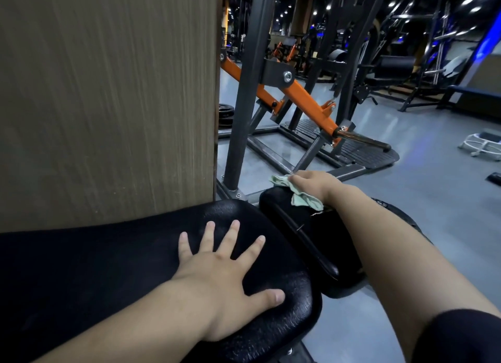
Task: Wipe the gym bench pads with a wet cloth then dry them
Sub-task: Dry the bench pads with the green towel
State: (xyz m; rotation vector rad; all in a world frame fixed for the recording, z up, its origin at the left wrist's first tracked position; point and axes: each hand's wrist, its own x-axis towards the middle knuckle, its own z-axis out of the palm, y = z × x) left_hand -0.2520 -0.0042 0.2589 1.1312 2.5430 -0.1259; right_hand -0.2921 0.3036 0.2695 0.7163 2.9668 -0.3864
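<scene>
Two hands: left hand (217, 278) flat, fingers spread, on black textured bench pad's (108, 267) right end; right hand (311, 185) clutches pale green cloth (306, 200) on smaller black pad's (276, 213) far edge.

Your cloth (305, 201) is pale mint green; the bench pad (122, 254) before you is black with a fine pebbled grain; the smaller pad (286, 209) is the same black; the wall panel (108, 91) is grey-brown with vertical wood-grain streaks; the machine arm (306, 101) is orange, its frame (247, 91) dark grey; the floor (433, 186) is light grey; your sleeve (461, 335) is black.
</scene>
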